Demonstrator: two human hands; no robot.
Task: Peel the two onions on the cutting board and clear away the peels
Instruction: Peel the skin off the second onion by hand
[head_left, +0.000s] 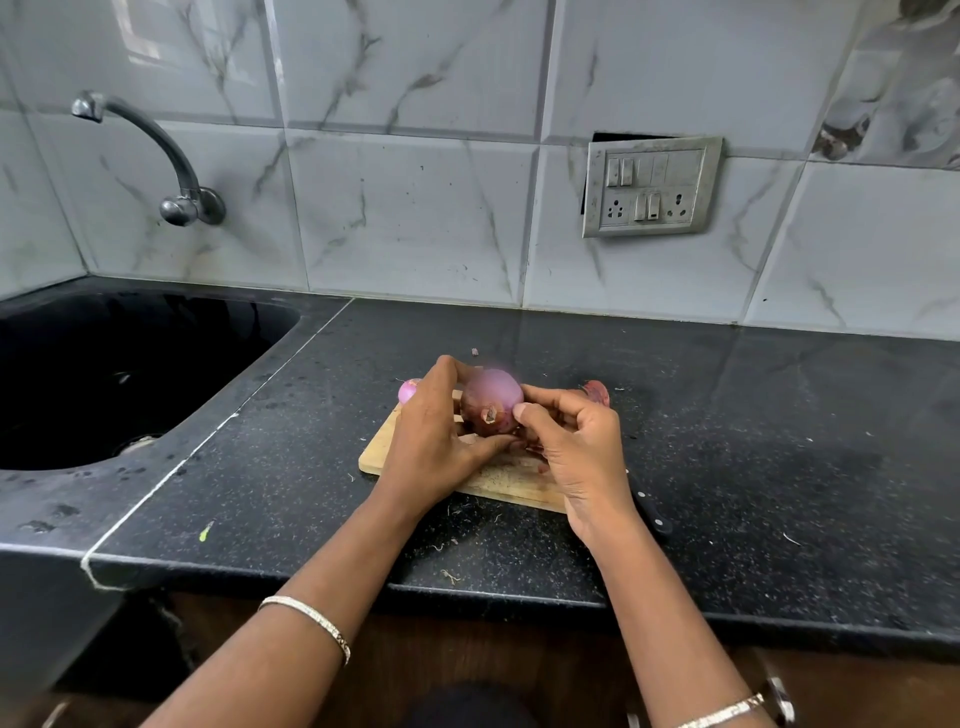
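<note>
You held the onion (491, 400) just above the cutting board (498, 486), left hand (436, 441) curled round its left side; its root end faced you, so your right hand (571, 441), touching from the right, pinched at it there; the other onion (409, 389) lay behind your left hand.

A single wide-angle camera, worn on the head, looks forward and down across the bench (753, 415) from above its near edge. It sits close: both forearms rise from the bottom of the frame to the left grip (431, 431) and right grip (576, 447), which meet round an onion (491, 400) just below the centre. Beyond the grips the tiled wall (415, 208) faces the lens and fills the upper half. The sink (182, 353) lies well left of the left grip, the switch plate (652, 187) beyond and right of the right grip. The lens bends the bench's near edge.
</note>
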